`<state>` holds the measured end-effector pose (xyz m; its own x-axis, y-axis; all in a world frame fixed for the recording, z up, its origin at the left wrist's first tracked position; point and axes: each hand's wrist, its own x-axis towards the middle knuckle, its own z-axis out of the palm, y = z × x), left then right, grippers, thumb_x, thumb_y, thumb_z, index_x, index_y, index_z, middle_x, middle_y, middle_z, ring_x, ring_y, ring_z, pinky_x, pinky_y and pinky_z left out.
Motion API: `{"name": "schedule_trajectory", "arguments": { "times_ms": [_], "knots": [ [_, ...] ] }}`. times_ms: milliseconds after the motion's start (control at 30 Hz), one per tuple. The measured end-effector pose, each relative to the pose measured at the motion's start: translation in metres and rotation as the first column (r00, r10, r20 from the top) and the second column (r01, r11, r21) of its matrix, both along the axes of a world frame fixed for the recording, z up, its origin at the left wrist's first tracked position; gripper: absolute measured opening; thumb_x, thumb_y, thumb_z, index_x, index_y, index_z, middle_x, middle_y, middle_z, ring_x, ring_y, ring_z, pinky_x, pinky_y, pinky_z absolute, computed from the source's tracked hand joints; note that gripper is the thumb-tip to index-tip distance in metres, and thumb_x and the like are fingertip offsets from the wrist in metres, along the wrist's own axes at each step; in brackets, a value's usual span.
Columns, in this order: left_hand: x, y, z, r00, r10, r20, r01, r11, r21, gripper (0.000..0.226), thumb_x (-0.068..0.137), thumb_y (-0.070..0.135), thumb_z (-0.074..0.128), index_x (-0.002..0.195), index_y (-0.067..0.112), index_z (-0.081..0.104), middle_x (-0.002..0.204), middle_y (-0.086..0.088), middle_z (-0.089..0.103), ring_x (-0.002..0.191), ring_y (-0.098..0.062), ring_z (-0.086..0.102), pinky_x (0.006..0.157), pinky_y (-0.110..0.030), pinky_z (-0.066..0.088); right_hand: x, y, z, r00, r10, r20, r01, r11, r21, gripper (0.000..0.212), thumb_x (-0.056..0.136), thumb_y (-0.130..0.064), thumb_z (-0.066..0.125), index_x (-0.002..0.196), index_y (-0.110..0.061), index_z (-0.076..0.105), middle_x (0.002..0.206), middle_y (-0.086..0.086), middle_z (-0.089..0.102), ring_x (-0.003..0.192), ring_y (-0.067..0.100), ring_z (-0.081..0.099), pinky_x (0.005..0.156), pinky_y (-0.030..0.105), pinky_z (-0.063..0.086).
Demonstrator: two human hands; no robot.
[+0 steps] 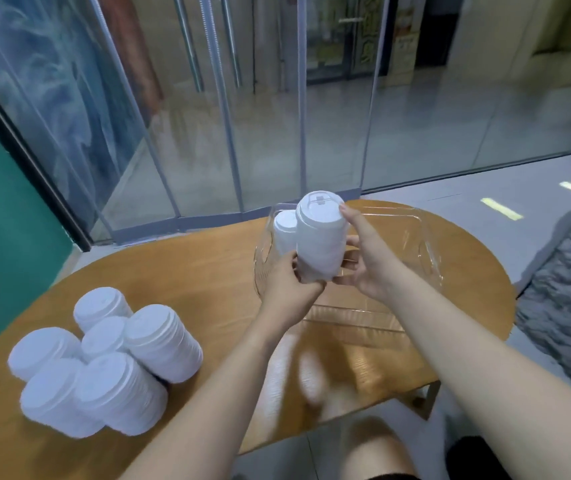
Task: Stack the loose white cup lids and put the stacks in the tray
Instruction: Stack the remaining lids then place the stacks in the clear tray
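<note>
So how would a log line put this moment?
both hands grip lid stack | over clear tray | one stack inside | six waiting

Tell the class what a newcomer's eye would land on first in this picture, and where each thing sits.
First, the stack of white cup lids held up at centre between the left hand and right hand, over the clear plastic tray. Another lid stack already stands in the tray's far left corner. Next, the cluster of six lid stacks on the wooden table, near left.
</note>
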<state>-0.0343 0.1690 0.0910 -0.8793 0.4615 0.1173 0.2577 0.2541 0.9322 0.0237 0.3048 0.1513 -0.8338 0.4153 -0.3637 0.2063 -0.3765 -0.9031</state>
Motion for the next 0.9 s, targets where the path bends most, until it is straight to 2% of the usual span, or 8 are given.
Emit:
{"name": "schedule_trajectory", "arguments": {
  "times_ms": [100, 167, 400, 500, 633, 767, 833, 900],
  "knots": [
    [-0.013, 0.022, -0.009, 0.998, -0.043, 0.040, 0.045, 0.998, -0.049, 0.041, 0.073, 0.023, 0.075, 0.111, 0.025, 0.062, 0.104, 0.009, 0.070, 0.098, -0.007, 0.067, 0.092, -0.038, 0.058, -0.013, 0.019, -0.016, 0.999, -0.038, 0.027, 0.039, 0.999, -0.034, 0.053, 0.089, -0.068, 0.059, 0.105, -0.019, 0.068, 0.101, 0.006, 0.070, 0.095, 0.024, 0.065, 0.091, 0.044, 0.052],
    [-0.022, 0.034, -0.016, 0.994, -0.081, 0.067, 0.087, 0.993, -0.080, 0.037, 0.079, 0.016, 0.075, 0.111, 0.026, 0.059, 0.103, 0.014, 0.067, 0.097, -0.001, 0.064, 0.088, -0.029, 0.055, -0.022, 0.029, -0.028, 0.997, -0.063, 0.043, 0.065, 0.996, -0.056, 0.051, 0.089, -0.068, 0.059, 0.108, -0.022, 0.067, 0.101, 0.003, 0.069, 0.095, 0.023, 0.065, 0.097, 0.046, 0.051],
    [-0.057, 0.069, -0.039, 0.980, -0.101, 0.170, 0.136, 0.968, -0.213, 0.049, 0.086, 0.012, 0.073, 0.131, 0.019, 0.056, 0.119, 0.005, 0.065, 0.108, -0.012, 0.062, 0.081, -0.021, 0.045, -0.054, 0.063, -0.056, 0.991, -0.101, 0.091, 0.109, 0.990, -0.087, 0.054, 0.091, -0.066, 0.057, 0.115, -0.018, 0.066, 0.100, 0.005, 0.070, 0.087, 0.021, 0.069, 0.068, 0.038, 0.056],
    [-0.071, 0.079, -0.047, 0.971, -0.106, 0.213, 0.148, 0.971, -0.190, 0.044, 0.088, 0.008, 0.070, 0.127, 0.021, 0.057, 0.112, 0.011, 0.065, 0.102, -0.004, 0.062, 0.077, -0.015, 0.046, -0.072, 0.074, -0.066, 0.986, -0.109, 0.129, 0.119, 0.991, -0.066, 0.051, 0.089, -0.068, 0.060, 0.105, -0.020, 0.066, 0.103, 0.003, 0.070, 0.087, 0.022, 0.069, 0.080, 0.043, 0.059],
    [-0.084, 0.089, -0.060, 0.978, -0.049, 0.203, 0.096, 0.969, -0.227, 0.041, 0.085, 0.005, 0.066, 0.124, 0.016, 0.061, 0.113, 0.000, 0.070, 0.108, -0.019, 0.066, 0.095, -0.035, 0.054, -0.092, 0.084, -0.076, 0.985, -0.096, 0.146, 0.103, 0.994, -0.043, 0.050, 0.087, -0.069, 0.062, 0.102, -0.021, 0.067, 0.097, 0.002, 0.072, 0.087, 0.023, 0.069, 0.070, 0.035, 0.055],
    [-0.092, 0.091, -0.067, 0.983, -0.054, 0.174, 0.102, 0.956, -0.277, 0.040, 0.088, 0.001, 0.062, 0.126, 0.014, 0.062, 0.114, 0.000, 0.069, 0.107, -0.018, 0.065, 0.084, -0.027, 0.047, -0.103, 0.090, -0.091, 0.981, -0.064, 0.182, 0.073, 0.996, -0.043, 0.057, 0.084, -0.070, 0.064, 0.112, -0.021, 0.069, 0.102, 0.005, 0.074, 0.093, 0.024, 0.070, 0.079, 0.038, 0.057],
    [-0.094, 0.091, -0.069, 0.981, -0.064, 0.185, 0.114, 0.955, -0.274, 0.044, 0.089, 0.001, 0.061, 0.131, 0.017, 0.059, 0.114, 0.003, 0.067, 0.108, -0.016, 0.063, 0.085, -0.024, 0.045, -0.106, 0.092, -0.099, 0.982, -0.071, 0.176, 0.079, 0.996, -0.041, 0.061, 0.083, -0.071, 0.065, 0.119, -0.021, 0.068, 0.109, 0.005, 0.074, 0.101, 0.026, 0.070, 0.087, 0.042, 0.056],
    [-0.095, 0.093, -0.073, 0.979, -0.058, 0.197, 0.111, 0.958, -0.266, 0.043, 0.090, 0.002, 0.061, 0.130, 0.019, 0.058, 0.118, 0.004, 0.068, 0.111, -0.016, 0.063, 0.091, -0.028, 0.048, -0.108, 0.095, -0.102, 0.983, -0.084, 0.165, 0.090, 0.995, -0.029, 0.061, 0.084, -0.070, 0.065, 0.119, -0.021, 0.068, 0.109, 0.004, 0.075, 0.101, 0.025, 0.070, 0.083, 0.040, 0.054]
  ]
}}
